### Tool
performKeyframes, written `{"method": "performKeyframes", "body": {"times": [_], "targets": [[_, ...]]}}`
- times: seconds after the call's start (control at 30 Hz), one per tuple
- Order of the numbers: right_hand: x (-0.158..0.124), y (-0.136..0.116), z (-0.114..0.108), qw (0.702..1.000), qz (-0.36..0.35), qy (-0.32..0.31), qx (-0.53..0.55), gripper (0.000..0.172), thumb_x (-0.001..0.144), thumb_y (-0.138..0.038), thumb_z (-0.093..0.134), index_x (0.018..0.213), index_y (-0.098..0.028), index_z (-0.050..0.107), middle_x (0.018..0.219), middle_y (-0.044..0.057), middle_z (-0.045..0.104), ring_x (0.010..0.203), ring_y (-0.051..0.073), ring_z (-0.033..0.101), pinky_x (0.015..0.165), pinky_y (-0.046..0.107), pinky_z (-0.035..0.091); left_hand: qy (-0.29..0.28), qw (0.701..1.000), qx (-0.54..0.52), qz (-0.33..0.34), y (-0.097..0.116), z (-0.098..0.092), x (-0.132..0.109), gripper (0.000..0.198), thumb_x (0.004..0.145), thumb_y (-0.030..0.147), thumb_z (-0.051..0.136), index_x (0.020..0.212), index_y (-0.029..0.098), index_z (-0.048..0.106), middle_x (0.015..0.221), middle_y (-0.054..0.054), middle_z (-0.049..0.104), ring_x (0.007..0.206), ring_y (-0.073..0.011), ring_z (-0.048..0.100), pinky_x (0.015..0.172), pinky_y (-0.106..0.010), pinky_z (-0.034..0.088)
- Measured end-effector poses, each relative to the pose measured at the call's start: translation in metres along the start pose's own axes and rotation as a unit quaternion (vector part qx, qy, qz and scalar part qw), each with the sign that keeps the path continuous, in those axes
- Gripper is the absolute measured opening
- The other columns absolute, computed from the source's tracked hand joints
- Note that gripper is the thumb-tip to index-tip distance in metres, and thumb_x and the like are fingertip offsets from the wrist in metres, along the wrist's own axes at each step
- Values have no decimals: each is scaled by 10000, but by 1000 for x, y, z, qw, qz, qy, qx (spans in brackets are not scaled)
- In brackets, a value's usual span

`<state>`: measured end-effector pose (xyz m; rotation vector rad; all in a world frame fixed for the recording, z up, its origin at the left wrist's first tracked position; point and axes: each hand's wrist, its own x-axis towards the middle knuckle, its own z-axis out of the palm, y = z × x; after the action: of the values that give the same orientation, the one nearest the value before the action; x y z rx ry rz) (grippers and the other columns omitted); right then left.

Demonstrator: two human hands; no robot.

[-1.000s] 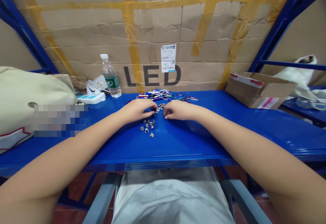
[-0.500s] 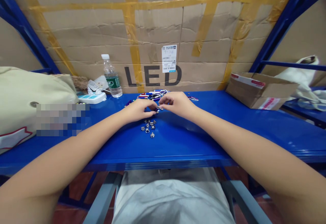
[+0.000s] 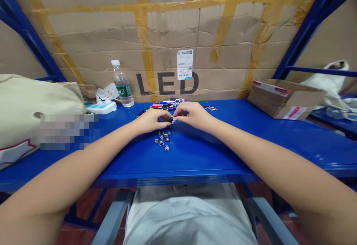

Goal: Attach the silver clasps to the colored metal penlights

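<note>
My left hand (image 3: 153, 119) and my right hand (image 3: 192, 115) meet fingertip to fingertip over the blue shelf (image 3: 212, 152). Both are pinched on a small metal part (image 3: 172, 119) between them; a dark blue piece shows at the left fingertips. Just in front of the hands lies a small cluster of silver metal caps (image 3: 163, 139). Behind the hands sits a pile of small coloured keychain flashlights with clips (image 3: 170, 105).
A water bottle (image 3: 122, 85) and a white power strip (image 3: 100, 106) stand at the back left. A cream fabric bag (image 3: 30, 107) fills the left end. An open cardboard box (image 3: 283, 98) sits at the right. A large taped carton marked LED (image 3: 167, 44) forms the back wall.
My right hand lifted off the shelf and moved left and back to meet the left hand's fingertips. The left hand stayed nearly in place.
</note>
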<state>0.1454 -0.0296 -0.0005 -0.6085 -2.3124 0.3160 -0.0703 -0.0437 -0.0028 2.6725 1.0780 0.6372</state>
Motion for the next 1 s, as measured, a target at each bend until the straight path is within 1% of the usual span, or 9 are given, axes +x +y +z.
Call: {"method": "performKeyframes", "body": {"times": [0.17, 0.37, 0.43, 0.53, 0.6, 0.73, 0.83, 0.93, 1.0], "targets": [[0, 0, 5, 998, 58, 2, 34, 106, 807, -193, 602, 806, -194, 708, 852, 25, 713, 825, 156, 632, 779, 301, 461, -6, 999, 37, 22, 0, -1, 1, 159, 827, 277, 591, 914, 167, 665, 900, -23, 723, 823, -148, 653, 786, -254, 494], [0, 6, 11, 985, 138, 16, 98, 125, 813, -174, 573, 892, -159, 668, 859, 40, 701, 764, 139, 628, 718, 284, 484, -8, 999, 43, 16, -1, -2, 1, 184, 827, 272, 588, 958, 171, 669, 914, -22, 727, 830, -152, 660, 787, -253, 486], [-1, 10, 12, 991, 122, 21, 55, 138, 817, -154, 553, 908, -155, 657, 879, 50, 695, 783, 145, 621, 733, 293, 478, -6, 999, 44, 9, -4, -4, 0, 205, 828, 279, 587, 985, 177, 669, 919, -24, 728, 832, -156, 662, 792, -260, 487], [-2, 13, 13, 997, 56, -16, -47, 130, 807, -134, 550, 876, -156, 658, 889, 62, 687, 837, 168, 606, 787, 318, 454, -4, 998, 63, 2, -12, -6, -1, 228, 828, 293, 584, 1009, 183, 670, 938, -35, 725, 852, -169, 661, 796, -271, 488], [-2, 13, 15, 997, 36, -22, -68, 140, 818, -143, 538, 906, -154, 646, 901, 68, 677, 831, 169, 596, 776, 311, 448, -4, 997, 78, 3, -16, -7, -1, 235, 833, 299, 577, 1018, 187, 668, 944, -36, 722, 856, -172, 657, 797, -273, 486], [-3, 8, 16, 996, -19, 15, -83, 135, 843, -172, 511, 912, -154, 625, 903, 69, 648, 848, 175, 574, 763, 297, 439, -3, 996, 86, 14, -20, -6, -1, 218, 838, 298, 567, 994, 186, 670, 930, -30, 720, 842, -168, 653, 791, -269, 478], [-3, 7, 15, 989, -66, -14, -128, 184, 865, -174, 489, 954, -164, 650, 909, 74, 624, 889, 192, 562, 797, 316, 426, 5, 996, 85, 23, -19, -5, -1, 203, 832, 302, 572, 959, 177, 670, 908, -29, 722, 831, -166, 655, 783, -257, 478], [-3, 9, 14, 986, -59, -46, -147, 249, 856, -147, 493, 1052, -169, 646, 954, 80, 621, 895, 194, 564, 796, 318, 425, 9, 996, 90, 23, -20, -5, -1, 212, 833, 311, 571, 969, 179, 665, 898, -26, 722, 821, -164, 655, 769, -246, 480], [-2, 11, 15, 989, -30, -37, -137, 260, 845, -132, 494, 1061, -158, 635, 940, 73, 633, 866, 186, 568, 770, 305, 427, 10, 995, 96, 22, -22, -5, -1, 215, 835, 309, 567, 978, 180, 663, 893, -22, 720, 811, -160, 653, 768, -245, 480]]}}
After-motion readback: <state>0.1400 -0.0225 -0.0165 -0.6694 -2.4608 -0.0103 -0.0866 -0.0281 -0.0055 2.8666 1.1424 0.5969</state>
